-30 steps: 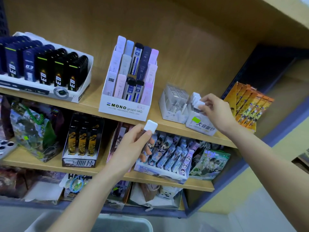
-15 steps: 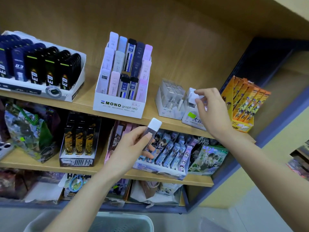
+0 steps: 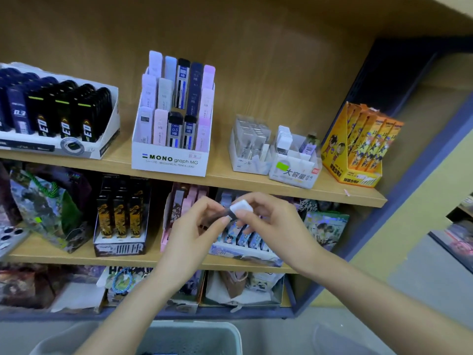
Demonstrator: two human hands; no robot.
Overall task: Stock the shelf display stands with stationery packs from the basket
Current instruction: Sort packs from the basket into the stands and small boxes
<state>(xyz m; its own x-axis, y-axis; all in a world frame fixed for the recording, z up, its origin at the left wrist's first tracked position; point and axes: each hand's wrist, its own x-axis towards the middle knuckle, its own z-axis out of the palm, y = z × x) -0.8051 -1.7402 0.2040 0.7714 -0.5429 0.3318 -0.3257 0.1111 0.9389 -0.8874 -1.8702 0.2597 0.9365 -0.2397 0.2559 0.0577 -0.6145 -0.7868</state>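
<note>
A small lead pack (image 3: 236,210) with a white cap and dark body is held between both hands in front of the middle shelf. My left hand (image 3: 194,231) pinches its dark end. My right hand (image 3: 271,221) pinches the white cap. On the upper shelf stands a small white display stand (image 3: 294,172) with green and red print, holding several white-capped packs. A second clear-pack stand (image 3: 249,162) sits just left of it. The pale basket (image 3: 199,336) is at the bottom edge, below my arms.
The upper shelf also carries a MONO graph lead stand (image 3: 170,160), a tray of dark lead cases (image 3: 58,147) at left and an orange cartoon box (image 3: 358,175) at right. Lower shelves hold printed stationery boxes and bags. A dark blue shelf post (image 3: 399,190) runs down the right.
My right hand left the small white stand on the upper shelf and came down to the pack. Both hands now hold the pack together, where before only the left held it.
</note>
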